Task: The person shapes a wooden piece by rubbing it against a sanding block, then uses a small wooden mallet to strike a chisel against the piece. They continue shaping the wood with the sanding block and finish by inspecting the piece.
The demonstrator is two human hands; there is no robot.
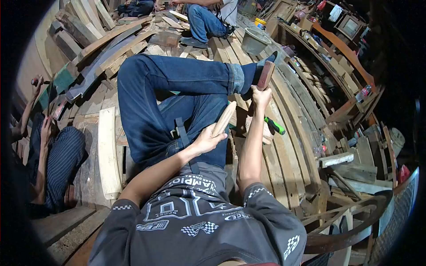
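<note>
- Sitting on a plank floor [290, 150] with one jeans-clad knee [133, 71] raised, the person held a short wooden slat [224, 118] over the lap, tilted upward and away from the body.
- The left hand [207, 140] clasped the slat's lower end, thumb on one face and fingers curled behind it.
- The right hand [261, 95] was balled into a fist just beyond the slat's upper end, close under the person's own shoe [266, 74]. What it gripped could not be made out.
- The slat looked light, stiff and dry. It would probably not flex, but its raw edges might splinter, and bare wood gives fair grip. Wrapping the fingers around the lower third, as the left hand did, seemed the soundest hold.
- A green-handled tool [275, 127] lay on the floor just beside the right forearm.
- A pale board [109, 150] lay to the left of the thigh.
- Another person in striped trousers [62, 155] sat at the far left, and a third in jeans [202, 20] sat farther off near a bucket [255, 41].
</note>
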